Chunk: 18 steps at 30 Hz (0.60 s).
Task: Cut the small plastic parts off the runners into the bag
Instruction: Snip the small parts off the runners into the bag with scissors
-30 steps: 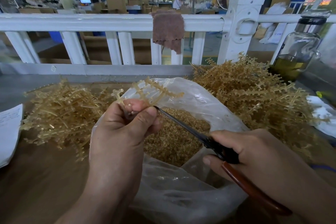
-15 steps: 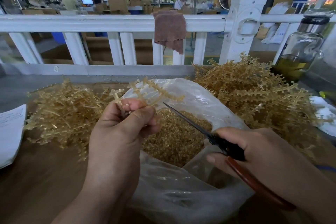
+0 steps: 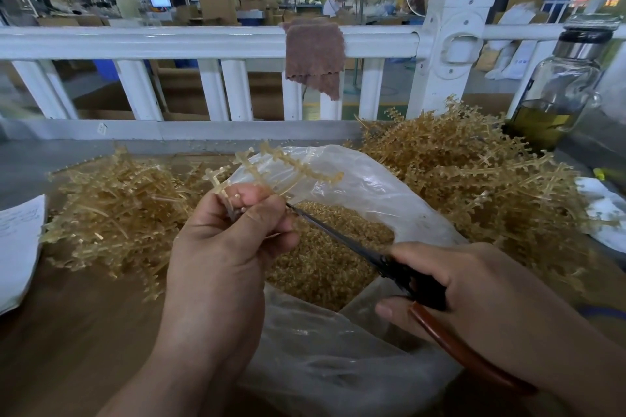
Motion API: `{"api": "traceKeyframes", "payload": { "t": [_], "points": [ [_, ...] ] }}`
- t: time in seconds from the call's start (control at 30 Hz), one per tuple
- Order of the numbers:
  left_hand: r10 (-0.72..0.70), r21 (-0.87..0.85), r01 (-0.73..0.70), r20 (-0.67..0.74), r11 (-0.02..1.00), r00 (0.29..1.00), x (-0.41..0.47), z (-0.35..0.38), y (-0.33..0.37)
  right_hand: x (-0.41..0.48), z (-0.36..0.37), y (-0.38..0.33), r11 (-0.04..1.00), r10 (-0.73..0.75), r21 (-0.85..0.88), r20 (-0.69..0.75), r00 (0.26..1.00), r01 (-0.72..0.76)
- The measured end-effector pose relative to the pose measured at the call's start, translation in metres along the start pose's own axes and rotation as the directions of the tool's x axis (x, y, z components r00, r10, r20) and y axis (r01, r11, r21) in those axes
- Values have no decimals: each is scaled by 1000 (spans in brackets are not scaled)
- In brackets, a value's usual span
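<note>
A runner (image 3: pixel 288 167) was pinched between the thumb and curled fingers of the left hand (image 3: pixel 220 247), above the open bag (image 3: pixel 389 193) at the centre. The scissors (image 3: pixel 338 237) were gripped by the right hand (image 3: pixel 474 291) at 4 o'clock, with the tip brought against the left thumb; whether the blades were parted could not be told. Cut parts (image 3: pixel 321 264) were heaped inside the bag. One runner pile (image 3: pixel 118 210) was seen at 9 o'clock of the bag and a larger pile (image 3: pixel 457 173) at 2 o'clock.
</note>
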<state>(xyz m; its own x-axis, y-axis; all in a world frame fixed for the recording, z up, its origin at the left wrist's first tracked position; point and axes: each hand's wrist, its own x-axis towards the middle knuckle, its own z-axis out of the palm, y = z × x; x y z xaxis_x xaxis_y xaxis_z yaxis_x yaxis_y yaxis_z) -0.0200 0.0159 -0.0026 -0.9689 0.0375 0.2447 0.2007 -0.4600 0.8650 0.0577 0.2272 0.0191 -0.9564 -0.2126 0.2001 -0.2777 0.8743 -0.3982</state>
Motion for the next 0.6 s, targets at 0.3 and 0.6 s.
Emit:
{"api": "traceKeyframes", "payload": {
  "t": [0.3,0.6],
  "points": [
    [-104,-141,104,9,985,995,2,-1,1,-1,1,0,999,-11,-32,-96,995,8],
    [-116,-125,118,25,985,993,-1,2,3,-2,1,-2,995,-45,-100,-174,984,27]
  ]
}}
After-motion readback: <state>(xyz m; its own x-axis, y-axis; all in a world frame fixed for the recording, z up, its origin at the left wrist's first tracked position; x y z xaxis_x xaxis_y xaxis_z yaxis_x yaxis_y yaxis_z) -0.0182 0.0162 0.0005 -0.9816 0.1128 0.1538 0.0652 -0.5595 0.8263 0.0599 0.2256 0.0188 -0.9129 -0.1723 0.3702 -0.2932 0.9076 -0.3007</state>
